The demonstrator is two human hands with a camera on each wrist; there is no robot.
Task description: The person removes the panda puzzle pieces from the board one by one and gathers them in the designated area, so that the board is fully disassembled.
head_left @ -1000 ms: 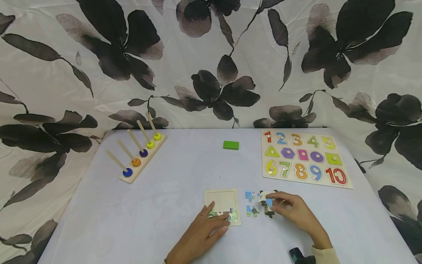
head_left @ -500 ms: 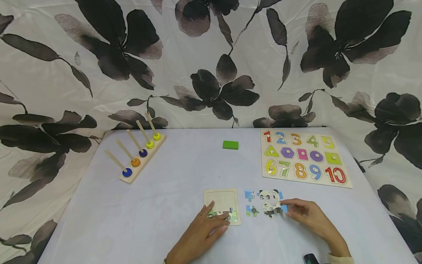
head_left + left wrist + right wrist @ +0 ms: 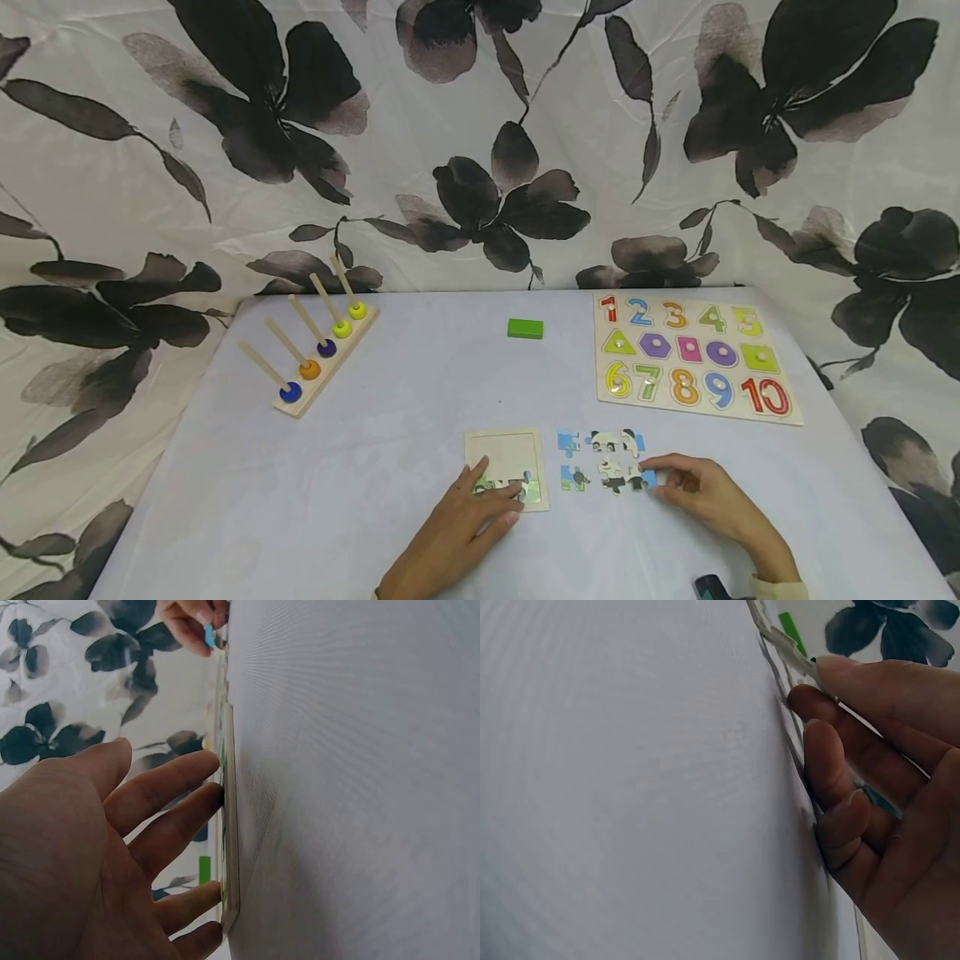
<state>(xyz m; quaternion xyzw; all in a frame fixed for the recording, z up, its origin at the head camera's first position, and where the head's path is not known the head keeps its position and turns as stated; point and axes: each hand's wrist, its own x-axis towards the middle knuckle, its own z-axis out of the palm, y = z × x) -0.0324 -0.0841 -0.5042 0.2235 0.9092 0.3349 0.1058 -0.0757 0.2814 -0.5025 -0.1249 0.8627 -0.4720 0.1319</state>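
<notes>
A small wooden puzzle tray (image 3: 510, 452) lies on the table near the front, with a few pieces fitted along its near edge. My left hand (image 3: 487, 500) rests flat on that near edge, fingers straight (image 3: 176, 776). Right of the tray lie loose pieces: panda pieces (image 3: 615, 443) and two blue ones (image 3: 567, 443) (image 3: 573, 479). My right hand (image 3: 663, 479) sits at the lower right of this cluster and pinches a blue puzzle piece (image 3: 881, 802) between thumb and fingers, low against the tabletop.
A number and shape board (image 3: 693, 358) lies at the back right. A green block (image 3: 525, 328) sits at the back centre and a peg rack with coloured rings (image 3: 315, 354) at the back left. A flowered cloth hangs behind the table.
My right hand has drawn back to the right off the panda pieces, which now show, and holds a blue piece at their lower right. The left hand has not moved.
</notes>
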